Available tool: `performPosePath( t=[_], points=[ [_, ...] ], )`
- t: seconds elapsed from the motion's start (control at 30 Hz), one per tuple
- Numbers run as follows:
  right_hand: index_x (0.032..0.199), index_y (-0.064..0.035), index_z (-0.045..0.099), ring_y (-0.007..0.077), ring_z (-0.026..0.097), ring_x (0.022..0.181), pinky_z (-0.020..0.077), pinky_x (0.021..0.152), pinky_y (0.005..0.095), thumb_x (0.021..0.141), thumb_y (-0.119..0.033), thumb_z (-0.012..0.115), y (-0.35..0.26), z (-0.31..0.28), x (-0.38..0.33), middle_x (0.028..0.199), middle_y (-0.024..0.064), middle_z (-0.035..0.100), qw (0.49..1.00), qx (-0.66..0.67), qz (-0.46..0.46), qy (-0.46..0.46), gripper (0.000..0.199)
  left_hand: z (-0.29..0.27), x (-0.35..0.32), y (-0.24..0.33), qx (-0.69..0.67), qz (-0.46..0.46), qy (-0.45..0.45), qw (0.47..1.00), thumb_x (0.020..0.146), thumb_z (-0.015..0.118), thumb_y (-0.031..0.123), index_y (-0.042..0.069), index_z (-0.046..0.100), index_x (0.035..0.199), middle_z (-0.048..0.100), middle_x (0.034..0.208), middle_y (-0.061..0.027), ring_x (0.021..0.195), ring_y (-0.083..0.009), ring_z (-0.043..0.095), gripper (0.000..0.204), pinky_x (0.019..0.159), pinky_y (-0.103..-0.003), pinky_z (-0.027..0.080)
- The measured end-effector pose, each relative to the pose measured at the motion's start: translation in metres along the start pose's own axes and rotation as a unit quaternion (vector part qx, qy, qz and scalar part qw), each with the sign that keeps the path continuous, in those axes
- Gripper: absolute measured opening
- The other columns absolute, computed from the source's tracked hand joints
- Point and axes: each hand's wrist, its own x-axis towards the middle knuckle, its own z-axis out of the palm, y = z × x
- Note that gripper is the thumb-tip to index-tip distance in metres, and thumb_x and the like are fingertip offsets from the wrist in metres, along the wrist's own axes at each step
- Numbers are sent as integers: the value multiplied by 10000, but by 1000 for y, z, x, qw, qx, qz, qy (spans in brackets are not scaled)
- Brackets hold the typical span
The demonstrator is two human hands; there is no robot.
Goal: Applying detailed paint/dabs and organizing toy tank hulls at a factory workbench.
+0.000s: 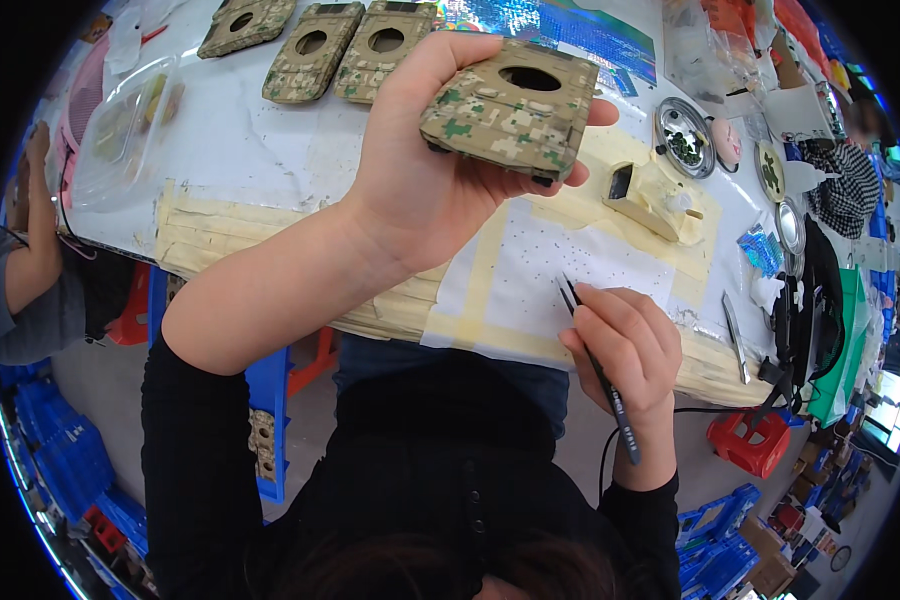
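Left grip (420, 190): camouflage hull (515, 115); right grip (632, 345): tweezers (616, 405)

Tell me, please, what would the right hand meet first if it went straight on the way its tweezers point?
Most likely the white sheet with tiny dark specks, just past the tips of the tweezers in the right hand. Depth is unclear: the tips may touch it.

Head-worn fisheye (close), looking down at table (235, 135).
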Motion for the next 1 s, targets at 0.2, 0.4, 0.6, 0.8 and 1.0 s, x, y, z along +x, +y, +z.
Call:
performPosePath(
  t=[0.2, 0.4, 0.6, 0.8, 1.0],
  points=[
    [842, -24, 563, 224, 635, 661, 523, 534, 287, 778, -109, 710, -6, -3, -2, 845, 150, 654, 996, -64, -58, 1, 182, 1, -1, 0, 12, 11, 1, 1000, 943, 312, 347, -61, 511, 1193, 522, 1226, -298, 711, -175, 610, 519, 589, -229, 514],
    [880, 17, 588, 254, 657, 703, 524, 605, 283, 775, -17, 706, -10, -1, -6, 854, 178, 666, 943, 228, 232, 68, 161, -7, 1, 1, -43, -13, -42, 998, 914, 301, 397, -15, 554, 1122, 638, 1036, -213, 756, -240, 648, 526, 665, -285, 528],
    [856, 31, 604, 166, 610, 749, 471, 706, 250, 836, -7, 643, -6, 3, 1, 831, 103, 655, 892, 306, 330, 39, 58, -7, 1, 1, -48, -14, -44, 998, 916, 306, 398, -11, 553, 1130, 636, 1042, -220, 781, -250, 646, 524, 683, -299, 524],
    [863, 13, 602, 112, 547, 717, 434, 674, 225, 862, -44, 629, -5, 4, 1, 796, 64, 619, 873, 318, 369, 31, 63, 1, -6, 8, -86, -19, -64, 994, 913, 319, 404, -14, 554, 1130, 635, 1045, -223, 835, -251, 639, 526, 705, -319, 521],
    [864, 7, 596, 108, 546, 713, 432, 670, 221, 864, -48, 627, -5, 5, 0, 791, 56, 616, 872, 315, 373, 33, 63, 4, -7, 9, -90, -15, -60, 994, 911, 321, 407, -12, 556, 1126, 637, 1039, -220, 844, -250, 639, 526, 704, -320, 521]
  ],
)
